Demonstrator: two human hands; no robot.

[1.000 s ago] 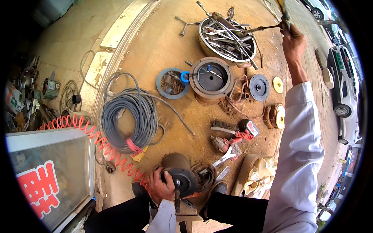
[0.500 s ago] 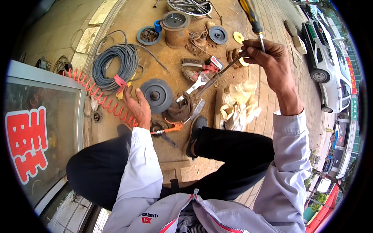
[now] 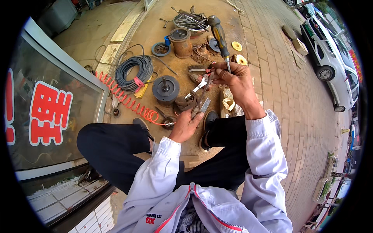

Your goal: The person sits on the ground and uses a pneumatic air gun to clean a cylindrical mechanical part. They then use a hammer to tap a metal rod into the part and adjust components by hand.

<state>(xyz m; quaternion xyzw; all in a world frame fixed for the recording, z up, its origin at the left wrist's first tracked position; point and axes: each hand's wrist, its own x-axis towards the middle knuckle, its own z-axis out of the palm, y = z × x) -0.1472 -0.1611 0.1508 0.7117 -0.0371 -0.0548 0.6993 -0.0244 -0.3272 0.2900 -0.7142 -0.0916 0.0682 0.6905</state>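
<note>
Down from the round grey metal disc (image 3: 166, 90) comes the left hand (image 3: 186, 125), now clutching a thin metal tool (image 3: 203, 94) just right of it. Right hand (image 3: 234, 79) grips the black-and-yellow-handled screwdriver (image 3: 220, 35), upright, farther right; bare brick paving (image 3: 295, 101) opens beyond.

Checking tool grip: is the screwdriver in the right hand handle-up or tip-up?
Handle-up: the screwdriver handle rises above the right hand, which grips its shaft.

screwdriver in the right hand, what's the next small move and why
Probably bring the screwdriver tip down to the rusty part at the left hand. The right hand grips its shaft, handle pointing up and away, and a thin metal strip already runs between both hands.
</note>
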